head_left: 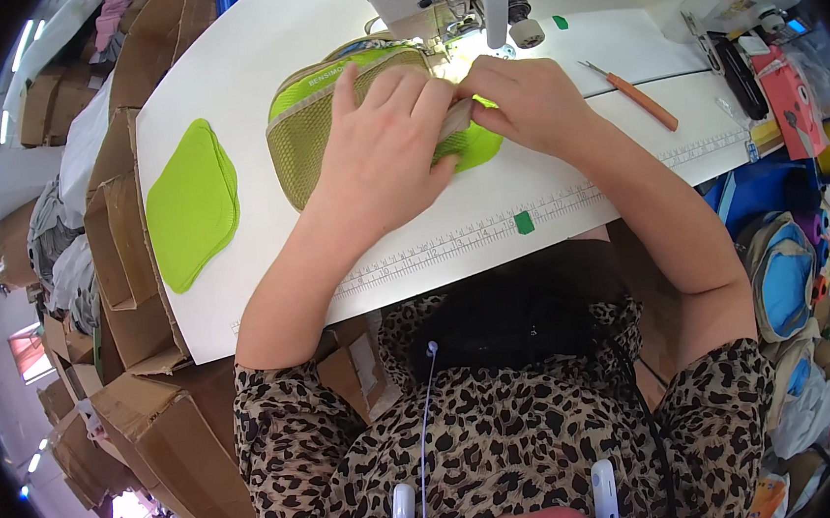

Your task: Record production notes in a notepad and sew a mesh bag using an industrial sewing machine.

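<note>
A lime-green and beige mesh bag (310,135) lies on the white sewing table beneath the sewing machine's needle area (460,38). My left hand (384,133) rests over the bag's right part, little finger raised, the other fingers bent and gripping its edge. Close beside it, my right hand (525,101) is closed in a pinch at a greyish strip (457,117) along the bag's edge. A lime-green piece (479,145) shows below both hands. My fingertips partly hide the strip.
Stacked lime-green fabric pieces (194,209) lie at the left. An orange-handled seam ripper (643,106) lies right of my right hand. A ruler tape (472,237) runs along the table's near edge. Cardboard boxes (180,447) stand at left; a pink box (786,103) is at right.
</note>
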Demonstrator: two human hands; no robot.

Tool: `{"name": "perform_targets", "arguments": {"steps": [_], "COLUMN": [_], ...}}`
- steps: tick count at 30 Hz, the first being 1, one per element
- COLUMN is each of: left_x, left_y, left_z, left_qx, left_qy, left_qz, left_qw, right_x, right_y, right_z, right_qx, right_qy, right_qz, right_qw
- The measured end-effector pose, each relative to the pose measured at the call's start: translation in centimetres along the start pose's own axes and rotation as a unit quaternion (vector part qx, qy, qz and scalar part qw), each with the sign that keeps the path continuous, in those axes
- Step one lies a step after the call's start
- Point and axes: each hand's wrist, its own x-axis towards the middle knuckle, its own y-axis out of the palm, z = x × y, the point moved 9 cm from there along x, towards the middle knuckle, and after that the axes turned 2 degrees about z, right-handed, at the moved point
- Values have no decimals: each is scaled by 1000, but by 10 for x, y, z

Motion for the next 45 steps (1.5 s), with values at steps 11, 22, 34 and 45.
{"name": "perform_targets", "arguments": {"steps": [11,22,34,45], "left_x": [4,4,6,-1], "left_y": [-37,-13,-28,-10], "left_z": [-2,8,2,0], "left_qx": [-29,-44,-45,-113], "left_qy": [105,51,75,9], "left_qz": [-61,-23,-69,25], "left_qw": [992,997,994,993], "right_x": [2,4,4,-5], "right_y": [0,9,2,3], "right_z": [-12,-14,-16,-3], "right_qx": [93,160,121,-1], "right_qy": [57,114,101,56], "right_qz": [-35,61,62,54], "right_qw": [993,979,986,997]}}
